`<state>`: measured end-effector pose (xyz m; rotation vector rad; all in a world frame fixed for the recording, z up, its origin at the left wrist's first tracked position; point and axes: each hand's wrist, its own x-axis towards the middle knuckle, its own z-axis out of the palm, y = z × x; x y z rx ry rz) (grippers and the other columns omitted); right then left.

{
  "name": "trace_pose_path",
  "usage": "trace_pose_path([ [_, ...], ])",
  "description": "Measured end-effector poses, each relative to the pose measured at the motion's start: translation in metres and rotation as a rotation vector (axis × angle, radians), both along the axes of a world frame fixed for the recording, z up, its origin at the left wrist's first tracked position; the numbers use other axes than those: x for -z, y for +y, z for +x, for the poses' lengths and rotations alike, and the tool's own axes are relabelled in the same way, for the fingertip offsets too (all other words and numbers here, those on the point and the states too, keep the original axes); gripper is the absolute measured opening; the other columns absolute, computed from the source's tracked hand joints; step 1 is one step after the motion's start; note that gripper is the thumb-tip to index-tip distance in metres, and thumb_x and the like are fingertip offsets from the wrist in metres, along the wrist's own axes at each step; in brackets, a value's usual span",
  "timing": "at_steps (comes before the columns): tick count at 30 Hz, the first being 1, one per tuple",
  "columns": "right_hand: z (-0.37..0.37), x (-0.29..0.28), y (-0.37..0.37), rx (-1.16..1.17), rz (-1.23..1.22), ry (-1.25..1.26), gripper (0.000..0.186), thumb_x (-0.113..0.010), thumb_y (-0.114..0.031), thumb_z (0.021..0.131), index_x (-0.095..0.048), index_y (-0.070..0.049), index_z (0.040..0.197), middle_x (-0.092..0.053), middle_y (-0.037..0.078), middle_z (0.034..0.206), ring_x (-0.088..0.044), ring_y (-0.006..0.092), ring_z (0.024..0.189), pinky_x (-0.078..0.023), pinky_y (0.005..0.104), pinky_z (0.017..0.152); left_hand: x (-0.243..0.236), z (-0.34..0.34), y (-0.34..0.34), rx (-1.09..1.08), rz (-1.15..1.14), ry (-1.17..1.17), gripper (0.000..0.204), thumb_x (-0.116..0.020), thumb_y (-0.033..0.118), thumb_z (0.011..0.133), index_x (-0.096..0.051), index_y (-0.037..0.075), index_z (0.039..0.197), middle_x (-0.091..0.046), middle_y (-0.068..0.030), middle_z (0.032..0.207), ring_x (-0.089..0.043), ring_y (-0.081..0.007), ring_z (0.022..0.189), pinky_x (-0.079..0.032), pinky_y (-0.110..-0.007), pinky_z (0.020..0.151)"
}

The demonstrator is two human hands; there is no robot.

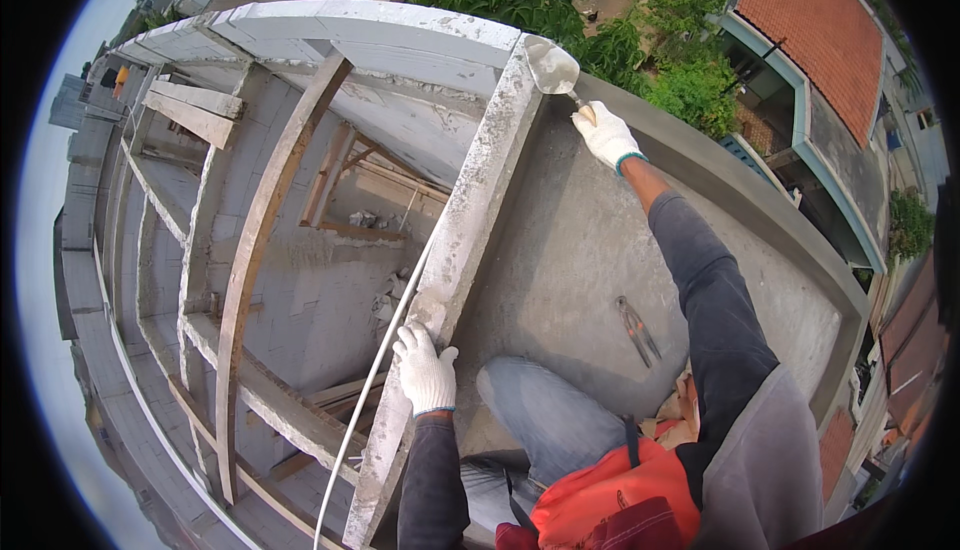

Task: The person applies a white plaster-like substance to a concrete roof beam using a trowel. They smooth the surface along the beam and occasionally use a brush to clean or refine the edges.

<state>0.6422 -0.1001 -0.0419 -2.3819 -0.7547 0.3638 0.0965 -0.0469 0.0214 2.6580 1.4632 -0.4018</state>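
Observation:
My right hand [602, 137], in a white glove with a blue cuff, grips a trowel [550, 66] by its handle; the blade is at the far end of the grey concrete wall top [477, 185], by its corner. My left hand [425, 370], also gloved, rests on the same wall top nearer me, fingers apart and bent at the edge. A white pipe [397, 310] runs diagonally just left of that hand. On the grey slab [570, 250] to the right lie pliers [635, 330].
To the left is a drop into block-walled rooms with timber beams [265, 220] and concrete beams [195, 210]. A white block parapet [370, 25] curves along the far side, a rendered edge [745, 200] along the right. Tiled roofs [805, 40] and trees [680, 90] lie beyond.

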Motion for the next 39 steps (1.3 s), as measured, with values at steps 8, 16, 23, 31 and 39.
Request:
trace_pose_path([
  [8, -0.048, -0.007, -0.031, -0.158, -0.057, 0.282, 0.045, -0.064, -0.051, 0.110, -0.061, -0.011, 0.132, -0.076, 0.023, 0.112, -0.074, 0.0442, 0.103, -0.055, 0.0508, 0.091, -0.002, 0.013, 0.002, -0.012, -0.023, -0.040, 0.097, -0.093, 0.037, 0.083, -0.047, -0.001, 0.159, -0.051, -0.0227, 0.156, -0.055, -0.0422, 0.137, -0.050, -0.051, 0.114],
  [16, -0.176, -0.051, -0.044, -0.244, -0.104, 0.350, 0.049, -0.063, -0.052, 0.109, -0.060, -0.011, 0.136, -0.077, 0.026, 0.121, -0.073, 0.0496, 0.114, -0.058, 0.0587, 0.096, -0.002, 0.004, 0.004, -0.044, -0.020, -0.001, 0.096, -0.089, 0.037, 0.088, -0.042, -0.001, 0.163, -0.046, -0.0258, 0.164, -0.053, -0.0447, 0.143, -0.056, -0.048, 0.112],
  [23, -0.205, -0.023, -0.072, -0.175, -0.008, 0.313, 0.044, -0.064, -0.049, 0.108, -0.059, -0.010, 0.128, -0.078, 0.026, 0.105, -0.074, 0.0510, 0.101, -0.057, 0.0620, 0.087, -0.003, 0.010, 0.002, -0.030, -0.063, -0.065, 0.089, -0.086, 0.031, 0.089, -0.045, 0.000, 0.161, -0.047, -0.0234, 0.162, -0.056, -0.0448, 0.137, -0.056, -0.051, 0.111],
  [31, -0.298, -0.034, -0.108, -0.193, -0.028, 0.408, 0.048, -0.064, -0.050, 0.109, -0.057, -0.007, 0.128, -0.077, 0.026, 0.101, -0.075, 0.0503, 0.098, -0.057, 0.0611, 0.085, -0.017, -0.021, 0.010, -0.146, -0.239, -0.337, 0.084, -0.078, 0.034, 0.100, -0.041, -0.001, 0.168, -0.036, -0.0256, 0.176, -0.039, -0.0459, 0.159, -0.041, -0.050, 0.128],
  [39, -0.367, -0.035, -0.110, -0.406, -0.126, 0.490, 0.044, -0.063, -0.048, 0.110, -0.056, -0.010, 0.130, -0.077, 0.027, 0.109, -0.075, 0.0500, 0.104, -0.057, 0.0612, 0.090, -0.017, -0.200, -0.090, -0.500, 0.049, -0.180, 0.084, -0.063, 0.053, 0.111, -0.035, 0.005, 0.174, -0.023, -0.0285, 0.182, -0.024, -0.0493, 0.168, -0.027, -0.056, 0.136],
])
